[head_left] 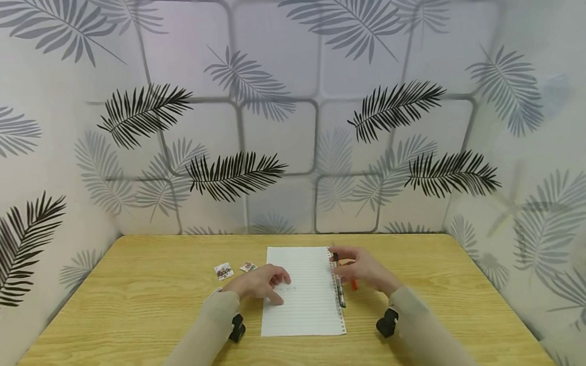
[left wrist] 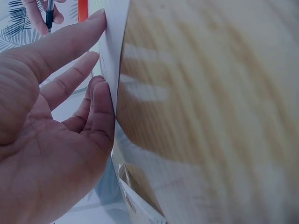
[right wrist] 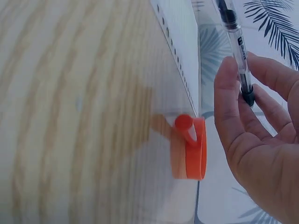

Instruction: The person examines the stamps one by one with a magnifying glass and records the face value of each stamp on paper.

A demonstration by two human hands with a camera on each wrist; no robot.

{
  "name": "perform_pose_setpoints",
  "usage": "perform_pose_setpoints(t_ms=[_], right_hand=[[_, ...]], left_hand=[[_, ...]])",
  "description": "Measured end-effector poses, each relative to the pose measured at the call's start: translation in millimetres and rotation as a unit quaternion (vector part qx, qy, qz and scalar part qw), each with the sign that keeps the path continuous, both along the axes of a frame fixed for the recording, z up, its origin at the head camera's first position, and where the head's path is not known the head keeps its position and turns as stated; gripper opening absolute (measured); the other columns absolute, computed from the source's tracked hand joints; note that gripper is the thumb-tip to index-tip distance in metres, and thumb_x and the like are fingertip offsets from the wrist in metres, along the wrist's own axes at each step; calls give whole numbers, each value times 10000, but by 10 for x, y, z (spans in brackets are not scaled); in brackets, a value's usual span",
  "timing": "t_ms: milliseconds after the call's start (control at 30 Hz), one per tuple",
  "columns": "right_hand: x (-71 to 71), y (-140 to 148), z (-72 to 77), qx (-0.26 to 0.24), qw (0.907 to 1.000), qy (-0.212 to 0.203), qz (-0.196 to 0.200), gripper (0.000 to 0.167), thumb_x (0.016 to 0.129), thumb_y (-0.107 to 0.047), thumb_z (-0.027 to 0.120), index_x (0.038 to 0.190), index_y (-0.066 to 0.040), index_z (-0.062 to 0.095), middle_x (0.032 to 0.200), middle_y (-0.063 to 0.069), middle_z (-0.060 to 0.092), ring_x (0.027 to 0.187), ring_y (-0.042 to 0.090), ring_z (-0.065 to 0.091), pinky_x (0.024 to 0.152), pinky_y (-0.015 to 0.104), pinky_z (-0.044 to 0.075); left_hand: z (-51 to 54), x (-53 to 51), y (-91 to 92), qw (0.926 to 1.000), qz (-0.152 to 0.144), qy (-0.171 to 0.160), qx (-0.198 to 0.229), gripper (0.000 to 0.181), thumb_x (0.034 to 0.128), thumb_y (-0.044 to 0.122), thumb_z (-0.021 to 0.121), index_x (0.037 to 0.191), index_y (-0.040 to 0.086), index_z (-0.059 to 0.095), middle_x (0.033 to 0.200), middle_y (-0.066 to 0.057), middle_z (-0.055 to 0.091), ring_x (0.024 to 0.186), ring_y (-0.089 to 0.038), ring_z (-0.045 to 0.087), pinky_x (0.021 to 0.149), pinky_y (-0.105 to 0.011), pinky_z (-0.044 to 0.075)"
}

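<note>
The right hand [head_left: 360,267] pinches a clear pen [right wrist: 241,53] between thumb and fingers, over the perforated right edge of the lined sheet [head_left: 309,306]. The left hand [head_left: 258,283] touches the sheet's left part, its fingers loosely bent and apart. An orange object [right wrist: 196,149] lies just right of the sheet; small picture cards [head_left: 224,271] lie left of it. Behind the sheet, beyond the wooden table [head_left: 153,306], stands a leaf-patterned backdrop [head_left: 279,133]

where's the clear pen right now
In the head view, the clear pen is right of centre, held in the right hand, appearing along the hole-punched right edge of the lined sheet.
</note>
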State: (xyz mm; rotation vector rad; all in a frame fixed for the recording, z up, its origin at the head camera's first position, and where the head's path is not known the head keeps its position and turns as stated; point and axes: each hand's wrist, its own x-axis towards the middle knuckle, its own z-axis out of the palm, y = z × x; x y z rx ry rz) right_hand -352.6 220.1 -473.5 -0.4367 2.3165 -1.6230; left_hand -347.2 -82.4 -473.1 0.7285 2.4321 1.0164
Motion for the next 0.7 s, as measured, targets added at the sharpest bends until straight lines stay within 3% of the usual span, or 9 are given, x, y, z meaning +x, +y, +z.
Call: perform_pose_setpoints(t_ms=[233,433,700], right_hand=[[8,172,29,247,9997,45,-41,613,913,-29,645,1469,24,391,1403,295,470,941,184,647,751,338,576],[-5,317,19,200,9998,38,-59,606,899,-23,646,1459,7,418,1412,290,454,965,221,651,786,364,580],[16,467,60,546,9984,150,23,610,906,-44,655,1461,18,409,1374,307,494,950,205,648,778,371,570]], left_hand=[[2,11,-4,9999,4,46,-92,410,777,5,796,1145,80,630,1108,-69,545,1013,-211,477,966,-399,407],[-20,-12,0,9999,10,57,-89,409,776,5,797,1139,95,632,1119,-61,546,1027,-201,482,981,-404,405],[-20,-10,2,9999,4,41,-109,413,777,2,795,1143,93,628,1136,-65,549,1047,-207,491,994,-421,407]])
